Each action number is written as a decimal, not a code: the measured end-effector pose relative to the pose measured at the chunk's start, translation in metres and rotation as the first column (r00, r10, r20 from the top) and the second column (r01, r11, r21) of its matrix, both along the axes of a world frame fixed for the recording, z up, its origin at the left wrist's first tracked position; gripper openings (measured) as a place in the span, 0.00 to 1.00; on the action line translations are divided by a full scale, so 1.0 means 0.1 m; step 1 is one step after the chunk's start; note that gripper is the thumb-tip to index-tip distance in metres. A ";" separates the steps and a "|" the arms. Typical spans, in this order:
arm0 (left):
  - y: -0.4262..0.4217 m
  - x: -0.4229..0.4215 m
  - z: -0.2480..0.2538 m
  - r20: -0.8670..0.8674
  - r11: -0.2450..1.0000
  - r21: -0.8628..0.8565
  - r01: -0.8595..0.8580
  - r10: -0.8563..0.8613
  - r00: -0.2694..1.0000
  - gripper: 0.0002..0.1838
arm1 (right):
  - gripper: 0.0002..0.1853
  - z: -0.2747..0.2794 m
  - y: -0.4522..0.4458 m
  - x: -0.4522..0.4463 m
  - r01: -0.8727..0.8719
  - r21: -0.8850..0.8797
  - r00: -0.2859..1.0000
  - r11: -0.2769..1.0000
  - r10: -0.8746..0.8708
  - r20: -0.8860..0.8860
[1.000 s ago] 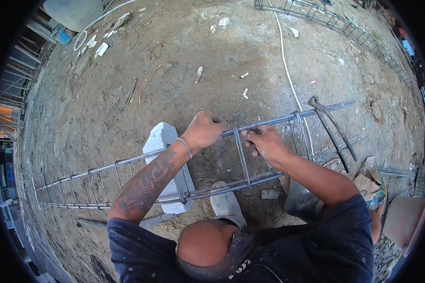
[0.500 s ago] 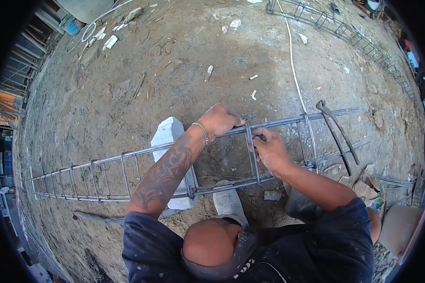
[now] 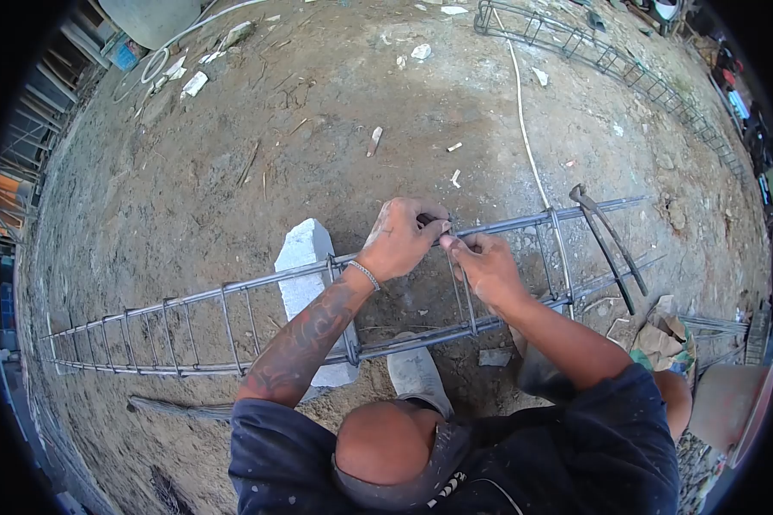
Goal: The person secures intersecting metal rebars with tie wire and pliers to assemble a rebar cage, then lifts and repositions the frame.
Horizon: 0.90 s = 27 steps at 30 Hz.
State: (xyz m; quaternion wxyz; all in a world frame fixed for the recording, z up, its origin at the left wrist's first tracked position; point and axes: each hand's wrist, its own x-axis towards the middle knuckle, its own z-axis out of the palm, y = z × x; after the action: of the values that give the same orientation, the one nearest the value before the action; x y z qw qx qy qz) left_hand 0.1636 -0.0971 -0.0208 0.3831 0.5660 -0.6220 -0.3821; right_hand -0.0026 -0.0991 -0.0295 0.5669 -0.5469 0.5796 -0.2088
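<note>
A long rebar cage of steel bars and square stirrups stretches across the ground in front of me. My left hand, with a chain bracelet at the wrist, is closed in a pinch at the cage's far upper bar, where a stirrup meets it. Close beside it, my right hand reaches through the cage from the near side, thumb and fingers pinched at that same corner. Whatever lies between the fingertips is too small to make out. Long-handled pincers hang over the bars at the right end.
A white block props the cage on the left. A pale hose or cable runs over the bars at the right. A bundle of thin wire lies at lower left. Another rebar cage rests at upper right, near a bucket at lower right.
My left hand has turned and moved slightly right, its fingertips now meeting my right fingertips at the stirrup corner. My right hand has risen a little toward the upper bar.
</note>
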 end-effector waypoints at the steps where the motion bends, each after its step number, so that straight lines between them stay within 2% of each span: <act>1: 0.01 0.00 0.03 0.013 1.000 0.004 0.008 -0.008 1.000 0.10 | 0.20 0.07 -0.03 -0.05 0.000 -0.003 1.000 1.000 0.000 -0.002; 3: 0.03 0.01 0.02 0.013 1.000 0.015 0.010 -0.010 1.000 0.10 | 0.18 0.30 -0.09 -0.20 -0.351 -0.061 0.934 0.935 0.344 -0.098; 4: 0.02 0.01 0.00 -0.005 1.000 0.007 0.021 -0.021 1.000 0.10 | 0.18 0.33 -0.14 -0.25 -0.353 -0.056 0.932 0.934 0.346 -0.107; 6: 0.01 0.01 -0.01 -0.027 0.999 -0.011 0.036 -0.036 0.999 0.10 | 0.20 0.39 -0.28 -0.32 -0.538 0.116 0.836 0.835 0.546 -0.056; 10: 0.00 0.03 0.04 -0.051 0.996 0.079 0.045 -0.041 0.998 0.12 | 0.22 0.54 -0.38 -0.26 -0.614 0.091 0.768 0.784 0.620 -0.161; 12: 0.00 0.03 0.06 -0.063 0.993 0.106 0.041 -0.035 0.997 0.13 | 0.19 0.70 -0.40 -0.21 -0.667 0.229 0.682 0.709 0.705 -0.197; 13: -0.01 0.02 0.07 -0.045 0.994 0.107 0.035 -0.030 0.999 0.13 | 0.19 0.64 -0.42 -0.24 -0.670 0.228 0.678 0.707 0.707 -0.202; 14: -0.02 0.03 0.08 -0.026 0.994 0.107 0.028 -0.025 0.999 0.14 | 0.17 0.51 -0.44 -0.30 -0.792 0.012 0.574 0.611 0.750 -0.330; 15: -0.01 0.03 0.09 -0.028 0.994 0.104 0.025 -0.023 0.999 0.14 | 0.16 0.49 -0.43 -0.31 -0.875 -0.180 0.478 0.450 0.743 -0.468; 16: 0.00 0.03 0.10 -0.043 0.994 0.105 0.031 -0.027 0.999 0.14 | 0.16 0.49 -0.42 -0.32 -0.876 -0.181 0.477 0.448 0.742 -0.472; 18: -0.01 0.03 0.10 -0.059 0.993 0.106 0.041 -0.035 0.998 0.14 | 0.13 0.54 -0.36 -0.31 -0.911 -0.206 0.398 0.357 0.631 -0.666; 19: -0.02 0.03 0.10 -0.063 0.994 0.100 0.037 -0.031 0.998 0.14 | 0.13 0.58 -0.32 -0.28 -0.910 -0.205 0.400 0.361 0.631 -0.665; 21: -0.02 0.03 0.09 -0.070 0.995 0.096 0.036 -0.029 0.997 0.14 | 0.09 0.71 -0.24 -0.20 -0.975 -0.066 0.160 0.212 0.465 -0.871; 22: -0.01 0.03 0.10 -0.052 0.995 0.096 0.035 -0.030 0.998 0.14 | 0.09 0.79 -0.23 -0.17 -0.975 -0.063 0.158 0.213 0.466 -0.871; 24: -0.02 0.03 0.10 -0.039 0.996 0.089 0.030 -0.027 0.999 0.14 | 0.06 0.97 -0.28 -0.09 -0.996 0.020 0.016 0.084 0.415 -0.910; 25: -0.02 0.04 0.08 -0.052 0.996 0.075 0.042 -0.038 0.998 0.13 | 0.06 1.06 -0.31 -0.05 -0.997 0.023 0.012 0.079 0.412 -0.911; 27: -0.02 0.04 0.07 -0.064 0.997 0.058 0.052 -0.049 0.997 0.13 | 0.07 1.18 -0.42 0.02 -1.000 -0.006 -0.001 -0.017 0.399 -0.917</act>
State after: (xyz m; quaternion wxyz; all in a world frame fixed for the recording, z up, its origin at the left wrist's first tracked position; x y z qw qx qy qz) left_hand 0.1679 -0.0987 -0.0139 0.3754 0.5491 -0.6121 -0.4277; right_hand -0.0011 -0.1410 0.0884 0.0209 -0.9688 0.1498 0.1963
